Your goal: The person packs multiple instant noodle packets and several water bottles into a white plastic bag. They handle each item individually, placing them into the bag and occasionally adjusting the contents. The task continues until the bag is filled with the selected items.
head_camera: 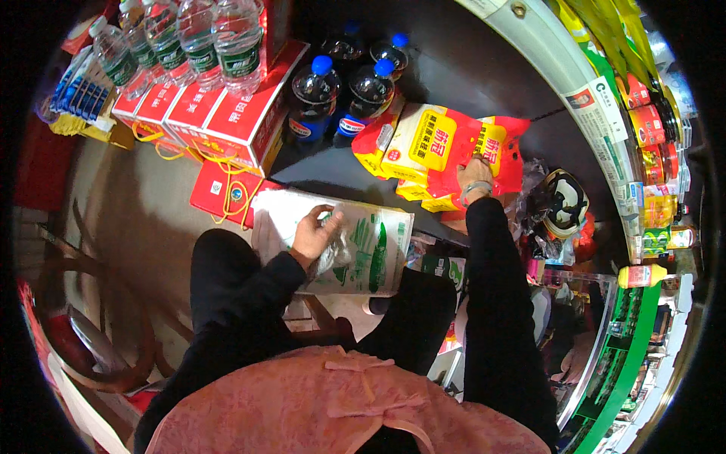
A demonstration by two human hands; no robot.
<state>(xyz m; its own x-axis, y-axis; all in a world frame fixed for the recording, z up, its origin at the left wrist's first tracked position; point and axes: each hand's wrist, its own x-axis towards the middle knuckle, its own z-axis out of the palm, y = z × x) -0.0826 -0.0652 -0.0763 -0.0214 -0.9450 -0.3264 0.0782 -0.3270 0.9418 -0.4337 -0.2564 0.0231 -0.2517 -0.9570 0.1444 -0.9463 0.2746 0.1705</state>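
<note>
My right hand (476, 175), with a bracelet at its wrist, grips the red plastic end of a red and yellow dried-noodle package (420, 150). That package lies with others like it on the dark tabletop (334, 167). A flat white carton (385, 227) with green print rests across my lap. Over it is my left hand (315, 234), its thumb and forefinger curled towards each other. Crumpled clear plastic (338, 252) lies against that hand on the carton side; whether the fingers hold it cannot be told.
Several cola bottles (313, 99) with blue caps stand behind the noodles. Left of them, red gift boxes (238, 122) carry water bottles (238, 48). A dark-and-white helmet-like object (567, 204) and plastic bags (530, 187) sit at right. Shelved goods (652, 125) and a glass-topped counter (573, 318) line the right side.
</note>
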